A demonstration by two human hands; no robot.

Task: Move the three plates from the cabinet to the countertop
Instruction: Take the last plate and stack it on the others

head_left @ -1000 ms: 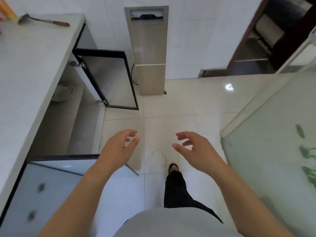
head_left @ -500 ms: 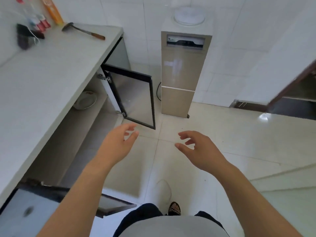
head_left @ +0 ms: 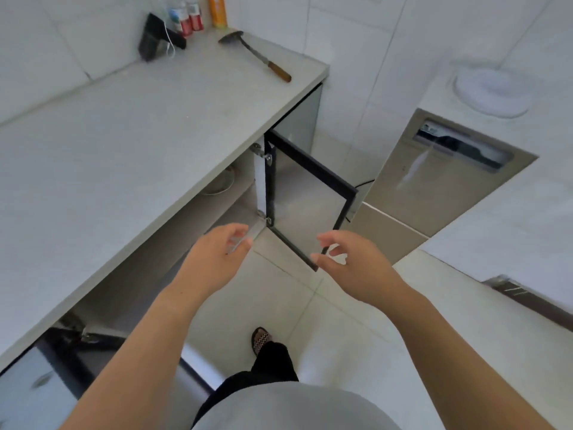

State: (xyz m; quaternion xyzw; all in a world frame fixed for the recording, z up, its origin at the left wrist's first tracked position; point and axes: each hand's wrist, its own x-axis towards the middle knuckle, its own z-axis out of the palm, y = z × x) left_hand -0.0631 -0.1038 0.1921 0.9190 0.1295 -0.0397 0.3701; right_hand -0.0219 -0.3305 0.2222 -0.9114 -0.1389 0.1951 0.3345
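Observation:
A pale plate lies on the shelf inside the open cabinet, mostly hidden under the edge of the grey countertop; I cannot tell whether more plates are stacked there. My left hand hovers in front of the cabinet opening, fingers apart and empty. My right hand is held out beside it, also spread and empty, in front of the lower corner of the black-framed glass cabinet door, which stands swung out.
On the countertop lie a ladle with a wooden handle, a black holder and several bottles at the wall. A beige water dispenser stands right of the door. A second open door juts out at lower left.
The view has swung up and left toward the counter as I stepped closer. Both hands stay spread and empty, now nearer the cabinet opening and door.

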